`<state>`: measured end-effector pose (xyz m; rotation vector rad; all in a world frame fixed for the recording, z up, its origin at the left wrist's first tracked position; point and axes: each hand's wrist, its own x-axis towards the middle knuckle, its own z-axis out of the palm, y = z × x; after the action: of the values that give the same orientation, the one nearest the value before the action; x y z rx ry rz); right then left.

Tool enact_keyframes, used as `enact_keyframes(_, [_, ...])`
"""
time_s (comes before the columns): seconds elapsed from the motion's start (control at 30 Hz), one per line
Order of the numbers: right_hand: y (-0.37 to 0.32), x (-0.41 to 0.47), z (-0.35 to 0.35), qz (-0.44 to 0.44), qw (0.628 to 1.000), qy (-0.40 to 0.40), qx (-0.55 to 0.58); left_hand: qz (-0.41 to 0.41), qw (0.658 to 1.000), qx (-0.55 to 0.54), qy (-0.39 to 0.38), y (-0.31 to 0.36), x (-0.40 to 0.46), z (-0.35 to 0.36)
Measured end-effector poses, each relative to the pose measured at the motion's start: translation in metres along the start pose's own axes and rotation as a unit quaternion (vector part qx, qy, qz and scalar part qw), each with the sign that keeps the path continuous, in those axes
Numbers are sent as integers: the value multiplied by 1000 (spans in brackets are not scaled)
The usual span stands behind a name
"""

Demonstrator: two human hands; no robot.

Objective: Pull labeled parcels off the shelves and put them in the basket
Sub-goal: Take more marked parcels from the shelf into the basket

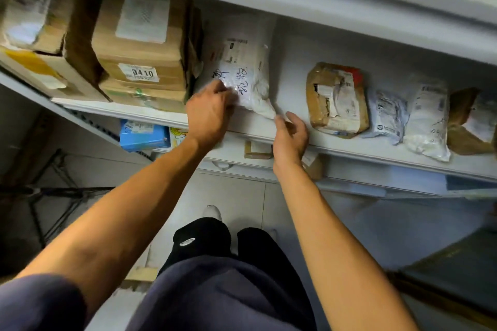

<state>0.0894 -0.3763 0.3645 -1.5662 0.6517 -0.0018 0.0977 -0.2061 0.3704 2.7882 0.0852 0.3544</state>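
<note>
Left hand [209, 113] on the white parcel [243, 72], right hand [290, 135] just beside its corner
The bag stood tall on the shelf [290, 94]; left fingers pinched its lower-left edge, while the right waited with loose fingers, holding nothing

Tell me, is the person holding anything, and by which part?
The left hand grips the white plastic parcel at its lower left edge. The right hand holds nothing.
</note>
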Motion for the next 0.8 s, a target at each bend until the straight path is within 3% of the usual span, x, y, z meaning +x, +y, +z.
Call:
enact_keyframes(0.13, [-2, 14, 2, 52, 998, -46, -7, 42, 999, -30, 1, 0, -15, -4])
enact_keyframes(0.33, [-18, 29, -8, 117, 957, -233, -127, 183, 981, -71, -11, -4, -96, -17])
enact_keyframes(0.47, [-9, 36, -25, 142, 947, -263, -118, 232, 966, -114, -11, -2, -115, -21])
enact_keyframes(0.57, [1, 31, -38, 164, 947, -263, -81, 136, 968, -209, -27, -5, -111, -28])
enact_keyframes(0.63, [7, 29, -46, 168, 946, -268, -71, -40, 966, -253, -20, -8, -102, -28])
enact_keyframes(0.67, [8, 28, -51, 165, 945, -272, -72, -149, 940, -303, -54, -10, -94, -28])
enact_keyframes(0.7, [9, 28, -57, 161, 945, -276, -74, -257, 879, -384, -117, -13, -83, -27])
enact_keyframes(0.73, [8, 28, -63, 157, 942, -286, -73, -337, 795, -468, -188, -16, -73, -26])
enact_keyframes(0.77, [7, 29, -69, 155, 938, -300, -74, -375, 719, -531, -244, -21, -63, -24])
enact_keyframes(0.8, [6, 30, -76, 155, 933, -314, -81, -381, 679, -561, -282, -26, -54, -23])
